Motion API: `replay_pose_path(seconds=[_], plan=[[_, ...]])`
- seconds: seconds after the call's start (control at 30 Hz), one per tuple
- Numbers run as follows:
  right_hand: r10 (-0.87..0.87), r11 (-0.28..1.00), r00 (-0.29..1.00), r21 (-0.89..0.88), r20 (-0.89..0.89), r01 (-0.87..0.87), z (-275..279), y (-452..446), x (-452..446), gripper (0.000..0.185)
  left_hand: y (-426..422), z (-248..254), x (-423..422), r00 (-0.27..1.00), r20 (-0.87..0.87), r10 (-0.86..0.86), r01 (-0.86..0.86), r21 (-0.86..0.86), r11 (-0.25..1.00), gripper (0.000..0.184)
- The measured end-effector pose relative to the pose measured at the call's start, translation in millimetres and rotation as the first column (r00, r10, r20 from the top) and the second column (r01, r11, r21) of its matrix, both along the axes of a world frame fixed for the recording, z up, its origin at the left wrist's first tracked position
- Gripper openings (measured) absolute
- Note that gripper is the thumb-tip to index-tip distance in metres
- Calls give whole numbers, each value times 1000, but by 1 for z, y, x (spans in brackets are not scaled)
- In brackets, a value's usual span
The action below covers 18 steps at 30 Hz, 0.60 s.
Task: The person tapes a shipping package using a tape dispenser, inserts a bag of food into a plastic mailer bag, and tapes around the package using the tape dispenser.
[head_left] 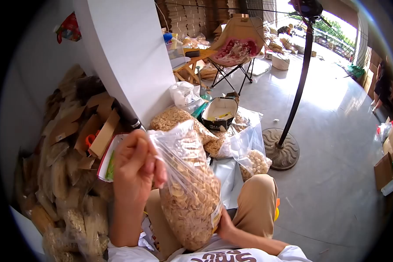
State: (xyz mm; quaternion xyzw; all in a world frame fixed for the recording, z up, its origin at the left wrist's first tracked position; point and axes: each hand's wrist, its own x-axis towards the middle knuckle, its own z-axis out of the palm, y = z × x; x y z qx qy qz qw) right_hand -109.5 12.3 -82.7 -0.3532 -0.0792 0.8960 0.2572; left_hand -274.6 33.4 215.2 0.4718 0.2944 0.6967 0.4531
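Note:
A clear plastic bag [190,196] packed with tan, dried-looking slices stands between my knees, leaning against my body. My left hand [137,168] is closed in a pinch on the gathered plastic at the bag's top left corner. Low on the bag's right side, my right hand [225,225] grips it, with the fingers partly hidden behind the bag. A white label shows on the bag near that hand. Just beyond lie a larger bag of similar slices [172,118] and a bag of pale round pieces [254,163].
Many filled bags [59,174] are heaped on the left, with an open cardboard box [89,135] holding orange-handled scissors [91,139]. Ahead are a black-sided open box [219,112], a white pillar [131,52], a fan stand's round base [280,148] and a folding chair [238,43].

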Motion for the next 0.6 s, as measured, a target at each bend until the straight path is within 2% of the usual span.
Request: replay_pose_path(seconds=[0.03,0.07,0.13,0.17,0.23,0.3,0.33,0.37,0.4,0.43,0.47,0.5,0.53,0.57,0.6], plan=[[-10,999,987,33,-160,16,-19,12,-3,70,-13,10,0,999,-31,13,-10,82,997,21],[-22,997,997,71,-74,28,35,21,-2,70,-27,19,5,999,-36,15,-12,82,997,21],[-41,986,987,156,-156,66,38,60,-7,67,-57,31,16,991,-7,133,-125,293,948,26],[-86,965,986,232,-145,118,62,77,-7,66,-68,33,16,990,-4,141,-133,304,943,26],[-136,893,990,438,38,106,128,101,1,70,-91,37,15,939,-319,125,8,385,923,24],[-144,803,986,593,89,64,157,142,3,61,-109,38,16,786,-604,130,162,405,900,22],[-29,790,999,611,-26,39,152,176,1,58,-117,36,17,676,-724,135,241,390,889,22],[-95,681,993,732,74,11,178,183,-2,59,-124,33,18,548,-825,141,317,360,877,21],[50,579,982,797,180,-175,168,220,2,57,-123,21,30,603,-797,37,290,262,920,15],[108,549,981,813,162,-195,182,222,2,56,-118,2,46,659,-749,-63,270,158,950,12],[94,459,967,851,238,-254,191,219,0,57,-116,-17,54,735,-628,-257,277,-68,959,11],[75,367,948,876,309,-315,195,217,-4,59,-116,-38,61,793,-449,-412,309,-287,907,12],[193,236,940,916,283,-324,175,229,-12,62,-117,-67,70,798,-438,-414,297,-312,903,9],[238,165,896,894,374,-416,173,217,-15,65,-119,-94,76,802,-425,-419,286,-342,895,8],[108,18,845,849,524,-528,159,204,-23,66,-118,-116,79,812,-411,-414,277,-354,893,8]])
